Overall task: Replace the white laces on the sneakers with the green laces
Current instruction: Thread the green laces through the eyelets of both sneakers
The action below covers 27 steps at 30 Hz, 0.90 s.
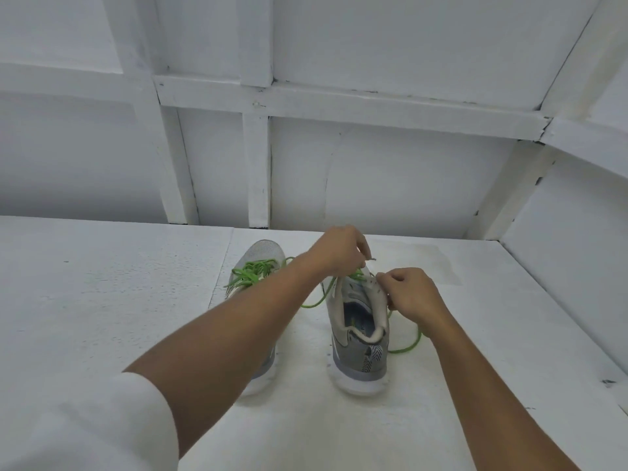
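Two grey sneakers stand side by side on a white surface, heels toward me. The left sneaker (263,253) carries a green lace (249,271) threaded across its front, and my left forearm hides its rear half. Above the right sneaker (358,338), my left hand (339,249) pinches the tip of a second green lace (317,302). That lace loops down on both sides of the shoe. My right hand (409,294) grips the right edge of the shoe's opening near the eyelets. No white lace is visible.
The shoes stand on a white foam-like tabletop (102,300). White panelled walls (373,164) close it off at the back and on the right.
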Tool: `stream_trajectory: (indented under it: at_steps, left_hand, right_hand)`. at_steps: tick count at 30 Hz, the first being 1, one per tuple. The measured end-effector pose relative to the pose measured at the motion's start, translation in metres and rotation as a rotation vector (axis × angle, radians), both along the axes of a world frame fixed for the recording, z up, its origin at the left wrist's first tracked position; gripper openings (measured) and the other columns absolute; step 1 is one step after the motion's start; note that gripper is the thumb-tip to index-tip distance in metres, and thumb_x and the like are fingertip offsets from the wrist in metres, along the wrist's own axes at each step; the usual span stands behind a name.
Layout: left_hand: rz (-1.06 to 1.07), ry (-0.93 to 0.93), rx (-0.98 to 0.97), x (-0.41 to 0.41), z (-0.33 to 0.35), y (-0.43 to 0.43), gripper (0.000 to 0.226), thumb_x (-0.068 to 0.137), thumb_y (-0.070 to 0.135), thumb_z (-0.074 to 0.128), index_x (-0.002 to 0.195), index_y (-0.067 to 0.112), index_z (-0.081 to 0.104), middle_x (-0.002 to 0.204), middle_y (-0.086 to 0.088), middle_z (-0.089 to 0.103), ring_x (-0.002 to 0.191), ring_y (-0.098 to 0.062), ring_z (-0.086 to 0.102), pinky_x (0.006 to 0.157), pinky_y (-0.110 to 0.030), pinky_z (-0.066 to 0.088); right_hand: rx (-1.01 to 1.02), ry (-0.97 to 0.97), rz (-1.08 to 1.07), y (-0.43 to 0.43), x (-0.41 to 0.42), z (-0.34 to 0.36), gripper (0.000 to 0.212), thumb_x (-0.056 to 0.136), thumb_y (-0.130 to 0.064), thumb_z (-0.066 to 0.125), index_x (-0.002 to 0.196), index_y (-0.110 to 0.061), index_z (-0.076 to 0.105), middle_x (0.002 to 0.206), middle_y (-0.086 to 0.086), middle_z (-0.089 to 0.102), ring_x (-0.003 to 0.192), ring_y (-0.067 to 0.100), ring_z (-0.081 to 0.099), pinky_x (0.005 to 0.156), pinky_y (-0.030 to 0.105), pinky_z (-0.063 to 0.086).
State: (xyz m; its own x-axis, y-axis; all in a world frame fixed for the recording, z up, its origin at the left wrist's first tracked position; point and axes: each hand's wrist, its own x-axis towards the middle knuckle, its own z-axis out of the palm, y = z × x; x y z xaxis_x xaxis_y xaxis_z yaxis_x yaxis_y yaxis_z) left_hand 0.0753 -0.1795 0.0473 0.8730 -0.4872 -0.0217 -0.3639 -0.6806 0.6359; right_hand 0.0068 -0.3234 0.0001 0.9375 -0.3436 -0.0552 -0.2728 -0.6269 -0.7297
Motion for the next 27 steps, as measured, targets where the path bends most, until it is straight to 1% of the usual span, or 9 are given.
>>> stream_trajectory:
  at_steps: [2,5,7,10,12,14,17,22,27]
  left_hand:
    - [-0.019,-0.019,0.018,-0.002,-0.012,-0.002,0.024,0.088,0.006,0.056,0.098,0.017,0.075,0.091,0.003,0.065,0.086,-0.015,0.061,0.075,-0.023,0.05]
    - [-0.016,-0.014,0.018,-0.001,-0.026,-0.006,0.025,0.087,0.006,0.056,0.095,0.017,0.077,0.098,0.001,0.072,0.092,-0.015,0.064,0.084,-0.028,0.054]
    - [-0.007,-0.024,0.025,0.0,-0.031,-0.008,0.022,0.086,0.007,0.059,0.095,0.017,0.076,0.1,0.0,0.072,0.093,-0.015,0.065,0.087,-0.031,0.055]
    - [-0.004,-0.044,0.027,0.001,-0.033,-0.01,0.02,0.086,0.009,0.06,0.097,0.016,0.075,0.101,-0.002,0.071,0.094,-0.017,0.064,0.085,-0.03,0.055]
    - [-0.009,-0.054,0.028,0.0,-0.034,-0.011,0.019,0.086,0.01,0.06,0.097,0.016,0.074,0.101,-0.002,0.07,0.093,-0.017,0.063,0.082,-0.028,0.054]
    - [-0.009,-0.062,0.031,-0.002,-0.034,-0.013,0.019,0.085,0.01,0.059,0.097,0.016,0.073,0.101,-0.003,0.07,0.093,-0.017,0.062,0.081,-0.027,0.053]
    - [-0.015,-0.074,0.047,-0.003,-0.035,-0.015,0.02,0.084,0.009,0.058,0.096,0.016,0.072,0.101,-0.003,0.069,0.096,-0.018,0.062,0.083,-0.029,0.053]
    - [-0.012,-0.087,0.066,-0.002,-0.036,-0.017,0.018,0.085,0.009,0.059,0.096,0.016,0.071,0.103,-0.004,0.068,0.098,-0.019,0.061,0.082,-0.03,0.053]
    - [-0.008,-0.107,0.07,-0.002,-0.038,-0.018,0.016,0.085,0.009,0.061,0.096,0.015,0.072,0.103,-0.004,0.068,0.096,-0.02,0.062,0.082,-0.031,0.054]
  right_hand:
    - [0.054,-0.009,-0.014,-0.004,0.0,-0.006,0.036,0.095,-0.031,0.053,0.069,-0.011,0.068,0.069,0.01,0.069,0.071,0.032,0.067,0.073,0.045,0.057]
    - [0.137,-0.003,-0.031,-0.007,-0.001,-0.014,0.033,0.096,-0.026,0.05,0.083,-0.001,0.068,0.081,0.017,0.07,0.08,0.036,0.068,0.078,0.054,0.056]
    - [0.185,-0.002,-0.044,-0.008,-0.001,-0.019,0.032,0.098,-0.022,0.048,0.088,0.001,0.067,0.087,0.02,0.069,0.085,0.038,0.067,0.081,0.055,0.055]
    - [0.225,-0.032,-0.078,-0.004,-0.001,-0.024,0.022,0.1,-0.02,0.045,0.098,-0.012,0.065,0.095,0.008,0.068,0.086,0.026,0.065,0.083,0.048,0.056]
    - [0.231,-0.065,-0.11,-0.002,-0.002,-0.027,0.018,0.1,-0.018,0.044,0.105,-0.018,0.062,0.095,0.001,0.064,0.082,0.017,0.061,0.075,0.037,0.055]
    - [0.229,-0.09,-0.122,0.0,-0.003,-0.028,0.019,0.1,-0.016,0.043,0.109,-0.018,0.059,0.089,-0.002,0.061,0.076,0.012,0.056,0.066,0.03,0.046]
    - [0.232,-0.107,-0.126,0.001,-0.004,-0.031,0.02,0.1,-0.014,0.042,0.111,-0.018,0.057,0.087,-0.002,0.06,0.076,0.013,0.056,0.067,0.03,0.045]
    - [0.222,-0.116,-0.113,0.002,-0.005,-0.032,0.019,0.102,-0.015,0.04,0.113,-0.02,0.054,0.091,0.0,0.061,0.078,0.011,0.056,0.068,0.028,0.045]
    - [0.217,-0.114,-0.115,0.001,-0.005,-0.033,0.02,0.102,-0.016,0.04,0.115,-0.019,0.054,0.088,-0.004,0.058,0.078,0.009,0.055,0.067,0.025,0.045]
